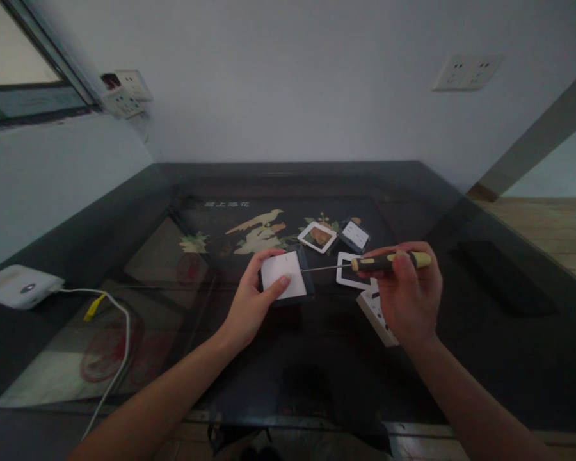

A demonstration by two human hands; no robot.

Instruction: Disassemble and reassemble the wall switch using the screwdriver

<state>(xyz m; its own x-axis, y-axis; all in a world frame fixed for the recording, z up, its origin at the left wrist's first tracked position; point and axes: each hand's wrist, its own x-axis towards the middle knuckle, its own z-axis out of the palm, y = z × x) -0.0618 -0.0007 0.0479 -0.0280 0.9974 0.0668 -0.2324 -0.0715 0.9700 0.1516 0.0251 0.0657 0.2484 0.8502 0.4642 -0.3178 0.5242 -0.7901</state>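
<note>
One dark, glossy desk (278,358) fills most of the lower view, a pale bird design (256,222) on its top. At its left lies a white device (22,286), and a white cable (128,326) runs from it to the near edge. The right hand (409,291) is wrapped round the yellow-and-black handle of a screwdriver (367,264). Facing it, above the desk's middle, the left hand (254,294) grasps a white rocker switch (279,272), thumb across its face. The screwdriver's tip is at the switch's right-hand edge (too fine to tell whether it presses in). Partly hidden by the right hand is a white socket block (377,320). Two white frames (339,270) lie on the desk, one close beside the right hand, the other farther back. Just beside that farther one is a socket insert (356,235). Smallest, a yellow tag (95,308) sits at the cable.
</note>
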